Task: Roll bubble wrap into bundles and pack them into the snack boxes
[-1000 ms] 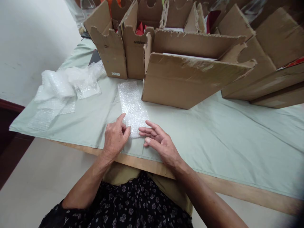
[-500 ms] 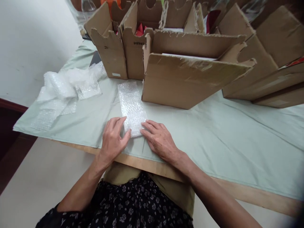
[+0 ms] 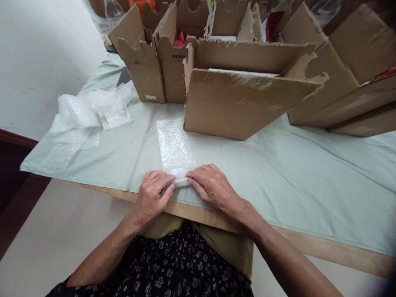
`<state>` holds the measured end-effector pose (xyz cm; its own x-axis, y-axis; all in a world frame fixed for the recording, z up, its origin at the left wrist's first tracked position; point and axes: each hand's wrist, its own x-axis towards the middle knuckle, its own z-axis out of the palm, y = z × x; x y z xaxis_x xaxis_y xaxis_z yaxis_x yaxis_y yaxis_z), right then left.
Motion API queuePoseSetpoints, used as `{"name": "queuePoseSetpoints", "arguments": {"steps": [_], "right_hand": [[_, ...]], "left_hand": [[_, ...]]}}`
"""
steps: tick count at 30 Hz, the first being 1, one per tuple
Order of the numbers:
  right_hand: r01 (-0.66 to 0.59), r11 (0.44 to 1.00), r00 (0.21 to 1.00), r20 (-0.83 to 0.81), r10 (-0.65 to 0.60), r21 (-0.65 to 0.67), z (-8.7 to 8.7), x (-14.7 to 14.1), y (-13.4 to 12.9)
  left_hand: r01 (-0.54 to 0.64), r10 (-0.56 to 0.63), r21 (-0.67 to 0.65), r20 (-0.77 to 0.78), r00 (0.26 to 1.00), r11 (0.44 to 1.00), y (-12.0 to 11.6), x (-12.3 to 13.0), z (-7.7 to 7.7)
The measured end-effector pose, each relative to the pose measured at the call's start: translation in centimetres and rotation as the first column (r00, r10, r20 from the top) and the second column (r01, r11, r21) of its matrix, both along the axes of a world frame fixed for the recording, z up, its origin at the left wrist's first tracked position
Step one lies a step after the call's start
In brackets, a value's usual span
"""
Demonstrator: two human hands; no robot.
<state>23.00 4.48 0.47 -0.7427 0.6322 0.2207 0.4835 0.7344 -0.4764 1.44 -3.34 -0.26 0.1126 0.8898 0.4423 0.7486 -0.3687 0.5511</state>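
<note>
A strip of bubble wrap [image 3: 175, 142] lies on the cloth-covered table in front of me, its near end folded over into a thicker band. My left hand [image 3: 154, 187] pinches the left side of that near end between thumb and fingers. On the other side, my right hand [image 3: 212, 183] grips the right corner with its fingertips, thumb below. Both hands rest low over the table near its front edge. Whether anything lies inside the folded part, I cannot make out.
Loose bubble wrap sheets [image 3: 80, 119] are heaped at the left. Behind the strip stands a wide cardboard box [image 3: 229, 103], with a narrower cardboard box [image 3: 139, 70] and several others around it. Green cloth [image 3: 293, 177] covers the table up to its wooden edge [image 3: 309, 243].
The bubble wrap strip has slid toward me, and its near end is now folded over. Both hands have moved closer together and closed on that end.
</note>
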Motion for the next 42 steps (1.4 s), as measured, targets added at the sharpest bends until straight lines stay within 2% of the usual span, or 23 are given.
{"name": "queuePoseSetpoints", "arguments": {"steps": [2,4,9,14,18,23,30,32,35,38,42], "right_hand": [[0.033,0.999,0.999,-0.005,-0.033,-0.027,-0.3,-0.1,0.0],[0.080,0.997,0.996,-0.029,-0.080,0.000,-0.5,-0.1,-0.1],[0.254,0.935,0.962,-0.165,-0.218,0.248,0.0,0.7,-1.3],[0.077,0.963,0.997,0.009,-0.083,0.257,-0.2,0.4,-1.6],[0.049,0.964,0.994,0.079,-0.072,0.262,-0.9,-0.4,-0.7],[0.031,0.977,0.997,0.058,-0.044,0.210,-0.3,-0.4,-0.1],[0.003,0.999,0.999,-0.051,-0.005,-0.048,0.7,0.7,-0.7],[0.068,0.998,0.994,-0.082,-0.067,0.004,0.5,0.8,-0.8],[0.184,0.967,0.977,-0.143,-0.160,0.177,0.2,0.8,-1.2],[0.133,0.952,0.990,-0.084,-0.114,0.276,-0.1,0.5,-1.6],[0.055,0.945,0.998,0.024,-0.066,0.322,-0.6,-0.1,-1.6]], "left_hand": [[-0.015,0.015,-0.010,0.008,1.000,1.000,0.4,0.0,-0.2],[-0.021,0.021,-0.016,0.022,1.000,1.000,1.0,-0.1,-0.4],[-0.040,0.044,-0.056,0.066,0.997,0.998,2.3,-0.1,-0.6],[-0.083,0.086,-0.066,0.046,0.995,0.994,2.9,0.0,-0.8],[-0.118,0.119,0.021,-0.012,0.993,0.993,2.6,0.0,-0.9],[-0.015,0.018,0.055,-0.056,0.998,0.998,1.4,-0.4,-0.4],[0.061,-0.060,-0.035,0.016,0.998,0.998,0.5,-0.7,0.6],[0.041,-0.041,-0.043,-0.001,0.999,0.998,0.7,-0.8,0.5],[-0.021,0.020,-0.039,-0.044,0.999,0.999,1.2,-1.0,0.1],[-0.064,0.062,-0.023,-0.073,0.995,0.998,1.8,-1.0,-0.3],[-0.103,0.105,0.025,-0.071,0.992,0.994,1.9,-1.0,-0.5]]}}
